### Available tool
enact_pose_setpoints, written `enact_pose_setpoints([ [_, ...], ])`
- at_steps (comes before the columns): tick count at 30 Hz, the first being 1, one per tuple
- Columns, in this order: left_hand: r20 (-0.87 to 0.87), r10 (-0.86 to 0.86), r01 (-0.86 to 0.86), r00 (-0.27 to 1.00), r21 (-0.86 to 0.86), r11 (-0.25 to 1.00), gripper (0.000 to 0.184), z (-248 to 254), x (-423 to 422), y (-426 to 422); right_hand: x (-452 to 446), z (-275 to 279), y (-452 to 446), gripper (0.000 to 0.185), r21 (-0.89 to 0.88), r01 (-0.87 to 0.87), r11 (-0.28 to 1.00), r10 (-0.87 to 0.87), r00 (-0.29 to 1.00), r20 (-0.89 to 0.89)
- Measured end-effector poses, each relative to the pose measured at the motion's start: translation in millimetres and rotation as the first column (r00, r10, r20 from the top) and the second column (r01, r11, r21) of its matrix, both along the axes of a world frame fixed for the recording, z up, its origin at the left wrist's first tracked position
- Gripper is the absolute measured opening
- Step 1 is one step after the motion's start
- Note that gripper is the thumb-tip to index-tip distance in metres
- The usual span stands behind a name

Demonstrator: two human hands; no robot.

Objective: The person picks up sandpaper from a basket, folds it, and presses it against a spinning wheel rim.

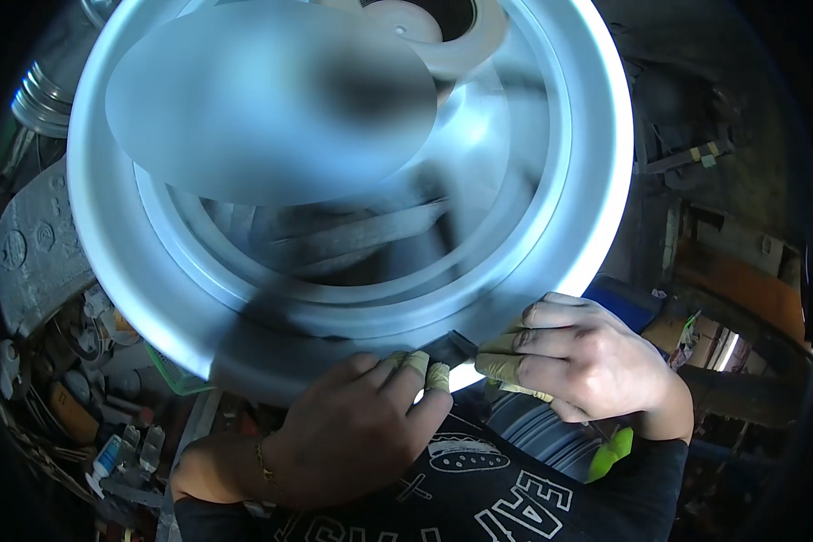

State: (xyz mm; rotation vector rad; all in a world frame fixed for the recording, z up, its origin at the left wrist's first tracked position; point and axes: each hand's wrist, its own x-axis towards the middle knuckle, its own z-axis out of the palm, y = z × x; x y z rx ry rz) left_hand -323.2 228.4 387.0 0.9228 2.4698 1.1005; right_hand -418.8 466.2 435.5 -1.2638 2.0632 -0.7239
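A large round shiny metal basin point(587, 208) with a wide rim fills the upper middle of the view. At the rim's near edge, a small dark strip point(450, 349), maybe abrasive cloth, lies between my two hands. My left hand point(361, 429) has its taped fingers curled at the strip's left end. My right hand point(587, 357), also with yellowish tape on its fingers, is closed at the right end. What lies under the fingertips is partly hidden. A smooth blurred patch covers the basin's upper left, and its inner part looks smeared.
To the left lies a grey cast metal piece point(41, 244), with a green basket point(176, 372) below the rim. Bottles point(108, 456) and clutter sit at lower left. Grey stacked discs point(542, 434) are near my right forearm. An orange-brown panel point(741, 285) is at right.
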Motion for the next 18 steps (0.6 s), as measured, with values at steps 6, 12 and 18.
enact_pose_setpoints([
  [6,0.085,-0.012,0.007,0.996,0.058,0.998,0.025,3,-6,0,-1,17,1,0.032,0.087,-0.049,0.995,0.049,0.999,0.010],
  [12,0.089,0.102,-0.122,0.991,0.267,0.956,0.028,-6,0,-2,4,54,8,0.024,0.125,-0.065,0.990,0.081,0.988,-0.130],
  [18,0.739,0.169,-0.594,0.652,0.359,0.719,0.024,15,-4,-11,15,84,31,0.022,-0.304,0.274,0.912,-0.285,0.958,0.008],
])
